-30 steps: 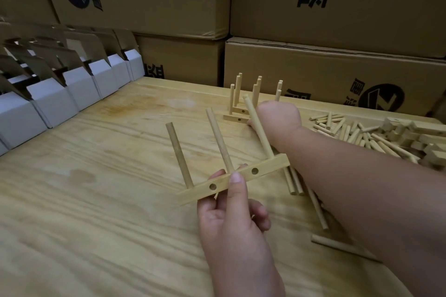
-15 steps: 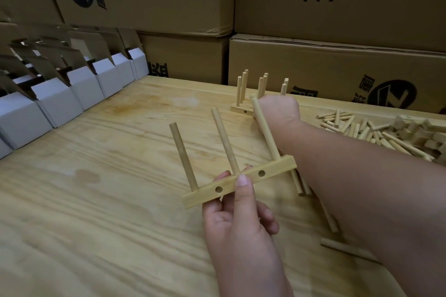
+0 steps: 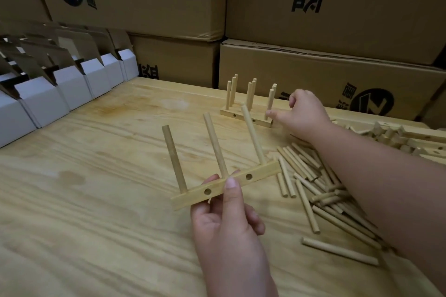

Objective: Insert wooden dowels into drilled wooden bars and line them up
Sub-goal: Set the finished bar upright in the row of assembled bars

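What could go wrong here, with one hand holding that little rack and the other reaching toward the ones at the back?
The left hand pinches the held bar only near its middle, so it might tip or slip. The right hand is beside the finished bars and could knock their upright dowels over. The forearm hangs over the loose dowels and might sweep some across the table.

Head view. Both forearms were bare to the frame edge; no sleeve showed on either. Left hand (image 3: pixel 224 222): bare, no glove, ring or watch visible. Thumbnail short, rounded and unpainted. Right hand (image 3: pixel 305 113): also bare, no glove, ring or wristband visible. Its nails could not be made out. Nothing else of the person's body or clothing appeared in frame.
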Demonstrator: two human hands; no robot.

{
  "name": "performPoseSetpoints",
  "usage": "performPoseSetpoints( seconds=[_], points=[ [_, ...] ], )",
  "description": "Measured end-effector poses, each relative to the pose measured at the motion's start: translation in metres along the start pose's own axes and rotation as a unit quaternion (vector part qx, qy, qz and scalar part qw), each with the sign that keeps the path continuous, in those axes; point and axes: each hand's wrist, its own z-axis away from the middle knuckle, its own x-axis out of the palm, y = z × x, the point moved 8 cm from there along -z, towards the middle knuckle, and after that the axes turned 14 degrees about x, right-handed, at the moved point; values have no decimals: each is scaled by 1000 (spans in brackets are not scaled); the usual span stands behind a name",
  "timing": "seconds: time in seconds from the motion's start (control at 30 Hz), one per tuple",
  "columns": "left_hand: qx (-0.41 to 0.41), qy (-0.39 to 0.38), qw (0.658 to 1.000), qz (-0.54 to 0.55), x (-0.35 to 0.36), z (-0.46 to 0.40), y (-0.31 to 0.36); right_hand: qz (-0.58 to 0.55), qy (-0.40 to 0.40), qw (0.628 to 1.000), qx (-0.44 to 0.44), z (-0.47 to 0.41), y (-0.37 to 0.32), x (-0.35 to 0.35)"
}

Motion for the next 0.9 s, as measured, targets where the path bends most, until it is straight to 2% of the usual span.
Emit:
performPoseSetpoints(
  seconds=[0.1, 0.17, 0.47, 0.73, 0.83, 0.87, 0.9],
  points=[
    [8, -3, 1000, -6, -1, -1, 0, -5, -136, 988, 76, -4, 13, 24],
    [11, -7, 1000, -8, -1, -1, 0, -3, -171, 982, 77, -6, 12, 32],
    [24, -23, 999, -21, 0, -1, -1, -64, -177, 981, 53, -18, 4, 44],
    [44, -52, 996, -52, 1, 1, -3, 9, -170, 985, 35, -8, 4, 25],
    [48, -72, 994, -65, 3, 3, -1, -59, -100, 993, -22, 20, -6, -16],
    [47, -81, 993, -69, 5, 4, -1, -105, -121, 986, -44, 36, -10, -30],
    [45, -93, 992, -73, 7, 5, -1, -143, -175, 972, -71, 57, -15, -40]
  ],
)
